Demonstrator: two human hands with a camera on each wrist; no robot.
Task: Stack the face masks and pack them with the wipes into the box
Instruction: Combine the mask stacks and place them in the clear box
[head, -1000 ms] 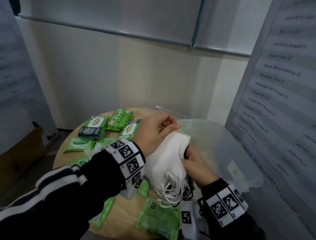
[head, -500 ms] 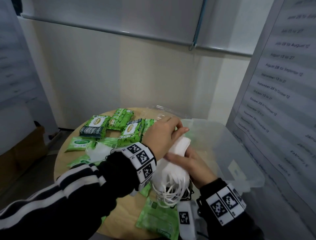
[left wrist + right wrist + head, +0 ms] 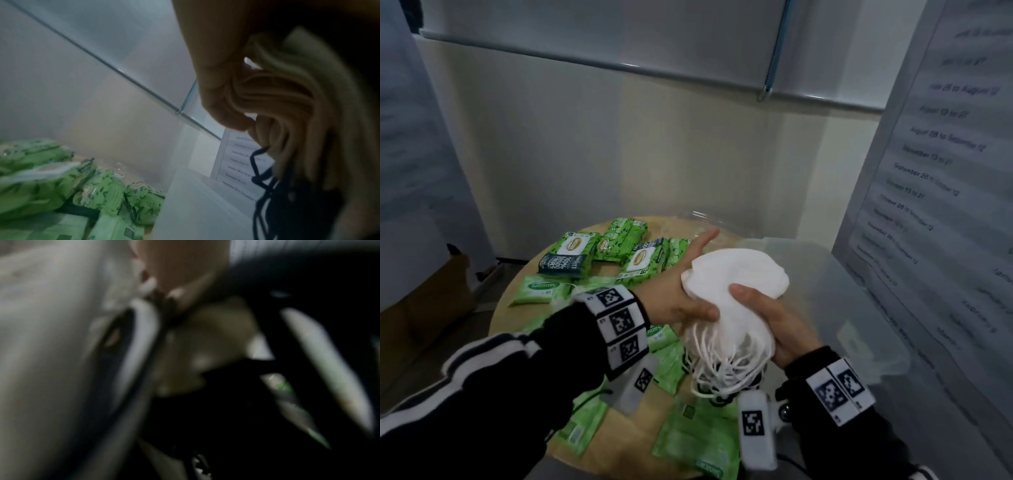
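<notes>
Right wrist view blurred beyond reading; box (image 3: 859,308) floor unclear through cloudy walls; wipes (image 3: 698,445) cut off by the edge.

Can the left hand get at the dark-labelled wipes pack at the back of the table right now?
Probably not yet: the left hand is pressed against the mask stack. The path to the pack looks clear.
</notes>
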